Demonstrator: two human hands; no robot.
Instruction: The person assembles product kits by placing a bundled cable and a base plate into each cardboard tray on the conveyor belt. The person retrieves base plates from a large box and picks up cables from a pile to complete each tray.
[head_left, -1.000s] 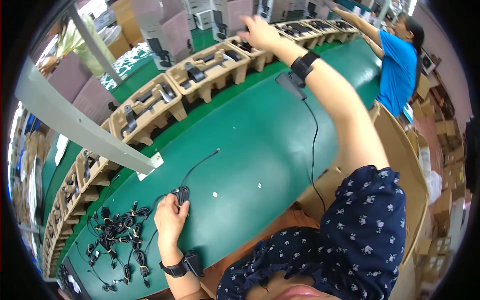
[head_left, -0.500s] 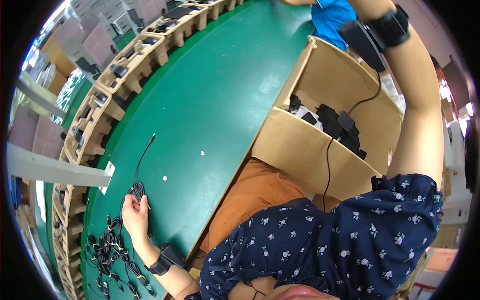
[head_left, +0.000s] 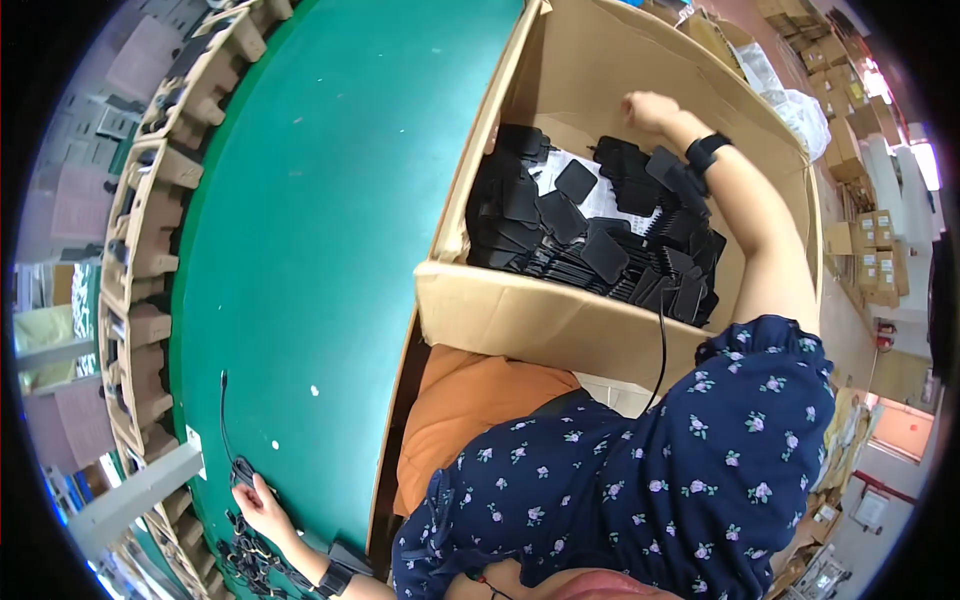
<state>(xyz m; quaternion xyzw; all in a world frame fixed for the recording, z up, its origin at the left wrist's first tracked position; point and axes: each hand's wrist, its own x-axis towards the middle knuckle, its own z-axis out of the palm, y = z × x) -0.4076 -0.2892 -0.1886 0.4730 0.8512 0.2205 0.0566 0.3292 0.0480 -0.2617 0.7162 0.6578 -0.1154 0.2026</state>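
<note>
At the lower left, my left hand (head_left: 262, 508) pinches a coiled black cable (head_left: 243, 470) between thumb and fingers. The cable's straight end (head_left: 223, 395) points away over the green table, its plug at the tip. Close by, a heap of bundled black cables (head_left: 255, 560) lies on the tabletop. My right hand (head_left: 652, 112) is inside the cardboard box (head_left: 540, 310), near its far wall, with the fingers curled closed. Whatever it may hold is hidden. Below it lie many flat black rounded-square pieces (head_left: 605, 255), some stacked in rows, with white paper (head_left: 600, 200) among them.
The green table (head_left: 310, 250) runs along the left, edged by brown moulded trays (head_left: 145, 220) holding small dark parts. A grey metal post (head_left: 140, 500) stands at the table's left side. A thin black cord (head_left: 662, 360) hangs by the box's near wall. Cartons (head_left: 870, 250) are stacked at right.
My right hand has come down from above the box into it. My view has swung toward the box, showing more of its contents. The left hand still holds the coiled cable.
</note>
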